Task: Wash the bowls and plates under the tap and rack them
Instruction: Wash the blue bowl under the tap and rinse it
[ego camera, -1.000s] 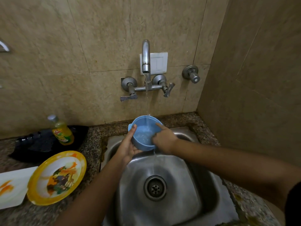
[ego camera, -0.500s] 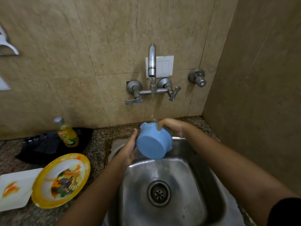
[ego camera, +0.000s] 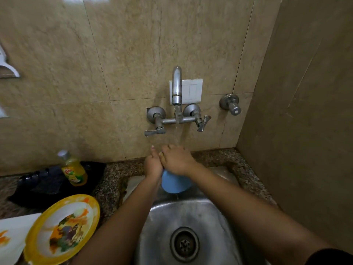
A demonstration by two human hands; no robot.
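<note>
A small blue bowl (ego camera: 175, 183) is held over the steel sink (ego camera: 193, 217), tipped with its underside toward me. My left hand (ego camera: 152, 165) grips its left side. My right hand (ego camera: 176, 159) covers its top, and most of the bowl is hidden beneath it. Water runs from the wall tap (ego camera: 177, 87) onto my hands and drips off the bowl. On the counter at the lower left lie a round yellow-rimmed plate (ego camera: 63, 229) with a printed picture and a white plate (ego camera: 11, 234) with orange marks.
A yellow dish soap bottle (ego camera: 73, 170) stands on a black mat (ego camera: 45, 185) left of the sink. A separate valve (ego camera: 231, 105) juts from the wall at right. A side wall closes in on the right. A white wall fitting (ego camera: 7, 67) shows at far left.
The bowl went from upright under the stream to tipped with its underside toward me. My right hand moved from inside the bowl onto its top. The view shifted so the hands sit lower.
</note>
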